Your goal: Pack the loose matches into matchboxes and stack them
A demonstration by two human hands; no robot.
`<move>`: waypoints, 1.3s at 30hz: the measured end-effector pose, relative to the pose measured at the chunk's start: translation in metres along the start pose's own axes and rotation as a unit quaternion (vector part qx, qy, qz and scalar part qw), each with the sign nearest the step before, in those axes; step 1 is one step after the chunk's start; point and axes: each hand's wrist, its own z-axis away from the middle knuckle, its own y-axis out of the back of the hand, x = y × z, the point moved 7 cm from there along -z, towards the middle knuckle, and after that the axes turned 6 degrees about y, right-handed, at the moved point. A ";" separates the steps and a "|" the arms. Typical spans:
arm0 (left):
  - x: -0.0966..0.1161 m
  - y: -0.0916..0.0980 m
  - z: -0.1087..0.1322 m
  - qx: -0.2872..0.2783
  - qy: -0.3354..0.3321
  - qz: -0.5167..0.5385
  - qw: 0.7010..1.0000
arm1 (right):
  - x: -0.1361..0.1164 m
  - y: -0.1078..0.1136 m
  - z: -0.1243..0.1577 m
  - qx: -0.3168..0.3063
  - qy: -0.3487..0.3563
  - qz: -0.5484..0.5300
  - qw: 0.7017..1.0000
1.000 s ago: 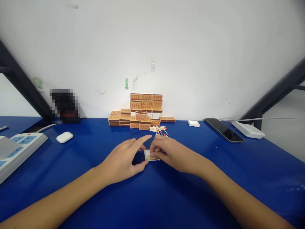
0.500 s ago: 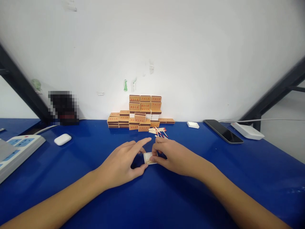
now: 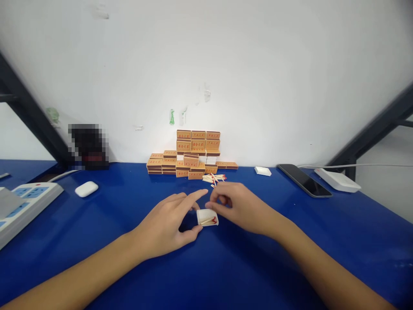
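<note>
A small white matchbox tray [image 3: 204, 213] lies on the blue tabletop with a few red-headed matches [image 3: 209, 221] along its near side. My left hand [image 3: 176, 219] grips the tray's left end between thumb and fingers, its index finger stretched out above. Just past the tray's upper right edge is my right hand [image 3: 230, 202], fingers curled and thumb close to the fingertips; whether anything is between them is hidden. Behind it spreads a loose heap of matches [image 3: 211, 178], partly covered by that hand.
Stacked matchboxes [image 3: 183, 146] stand against the white wall. Another white tray-like piece [image 3: 263, 171] lies to the right, near a phone [image 3: 305, 181] and a white device [image 3: 337, 180] with a cable. At left are a white case [image 3: 86, 189] and a power strip [image 3: 35, 206].
My right hand has lifted out of the tray and moved slightly up and right, uncovering the matches inside. My left hand keeps its grip on the tray. The view has shifted slightly.
</note>
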 end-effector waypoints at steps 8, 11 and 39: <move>0.003 0.003 -0.002 0.006 -0.014 -0.005 1.000 | 0.072 0.017 -0.011 0.157 -0.218 0.047 0.962; 0.003 0.003 -0.003 0.003 -0.011 -0.008 1.000 | 0.072 0.014 -0.013 0.112 -0.216 0.088 0.966; -0.002 0.003 -0.003 -0.010 0.006 -0.018 1.000 | 0.050 -0.009 -0.002 -0.099 -0.067 0.033 0.992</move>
